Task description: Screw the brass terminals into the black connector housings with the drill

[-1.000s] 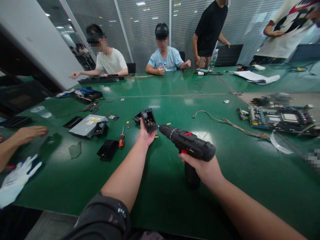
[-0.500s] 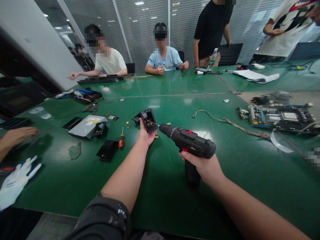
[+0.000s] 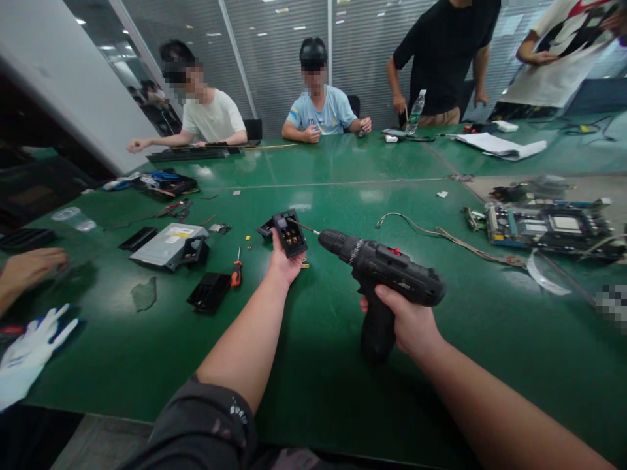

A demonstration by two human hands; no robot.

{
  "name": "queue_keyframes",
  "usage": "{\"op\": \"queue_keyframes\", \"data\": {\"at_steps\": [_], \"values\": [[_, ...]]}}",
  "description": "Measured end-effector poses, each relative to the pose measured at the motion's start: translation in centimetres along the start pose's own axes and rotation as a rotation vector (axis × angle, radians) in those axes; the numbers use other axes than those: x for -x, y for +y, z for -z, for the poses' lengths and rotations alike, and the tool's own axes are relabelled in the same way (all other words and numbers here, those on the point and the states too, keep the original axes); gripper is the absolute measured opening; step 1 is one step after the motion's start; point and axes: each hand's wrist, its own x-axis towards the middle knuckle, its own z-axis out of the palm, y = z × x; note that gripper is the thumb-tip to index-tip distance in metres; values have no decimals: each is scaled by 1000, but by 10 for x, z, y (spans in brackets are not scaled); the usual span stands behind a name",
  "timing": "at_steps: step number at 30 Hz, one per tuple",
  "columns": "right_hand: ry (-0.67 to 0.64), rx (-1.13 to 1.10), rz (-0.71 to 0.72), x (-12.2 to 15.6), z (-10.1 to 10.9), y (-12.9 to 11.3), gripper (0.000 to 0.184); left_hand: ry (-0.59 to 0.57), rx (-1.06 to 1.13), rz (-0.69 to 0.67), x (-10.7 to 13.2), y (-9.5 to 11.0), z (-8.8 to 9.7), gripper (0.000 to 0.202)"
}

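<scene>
The left hand grips a black housing; the right hand clasps a black drill, its bit angled across the housing's upper end.

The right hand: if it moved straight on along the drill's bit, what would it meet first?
Probably the black part held in the left hand; the bit overlaps it in view, though depth is unclear.

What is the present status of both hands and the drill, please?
Left hand holds box. Right hand grips drill, bit at box; contact unclear. Screwdriver lies near left forearm.
</scene>
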Motion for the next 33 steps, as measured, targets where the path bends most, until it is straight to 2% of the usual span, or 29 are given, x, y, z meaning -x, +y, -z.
{"op": "queue_keyframes", "data": {"at_steps": [10, 15, 18, 21, 24, 27, 33], "values": [[-110, -27, 20, 5, 0, -8, 42, -26, -15, 10, 0, 1, 2, 60], [-25, -35, 16, 8, -2, -5, 46, 12, -15, 3, 5, 2, -4, 57], [9, 20, -55, 8, -3, -8, 52, 19, -15, -5, 8, 2, -7, 55], [-29, 83, -110, 6, -4, -6, 48, 7, -13, -8, 11, 1, -9, 53], [-60, 168, -83, 2, -3, 4, 41, -5, -26, -25, 11, 0, -10, 53], [-73, 224, -57, -1, -1, 13, 42, -10, -39, -39, 12, 0, -9, 56], [-77, 249, -50, 1, -1, 11, 40, -24, -30, -21, 14, 0, -10, 53]]}}
